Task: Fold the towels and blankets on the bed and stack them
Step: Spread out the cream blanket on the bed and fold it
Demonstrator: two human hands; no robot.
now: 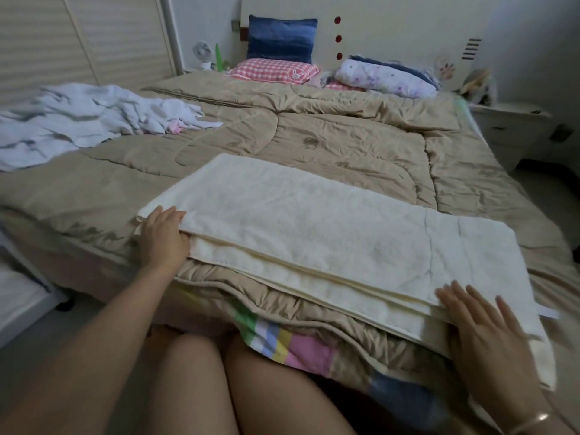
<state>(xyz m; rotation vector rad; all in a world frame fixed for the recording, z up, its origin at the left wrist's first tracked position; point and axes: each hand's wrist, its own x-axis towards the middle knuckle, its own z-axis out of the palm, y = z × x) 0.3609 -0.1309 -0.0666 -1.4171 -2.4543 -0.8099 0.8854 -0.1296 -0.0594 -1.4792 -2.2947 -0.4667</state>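
Cream towel (314,227) folded on bed (345,136).
Right hand (483,324) flat, fingers spread, pressing it; left hand (163,237) at fold's end, grip unclear; white pile (78,120) far left.

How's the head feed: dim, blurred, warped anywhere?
Head view: dim, flat light, no glare; wide-angle bends the wardrobe lines; towel, left hand and right hand read sharp enough; the white heap at far left is smeared.
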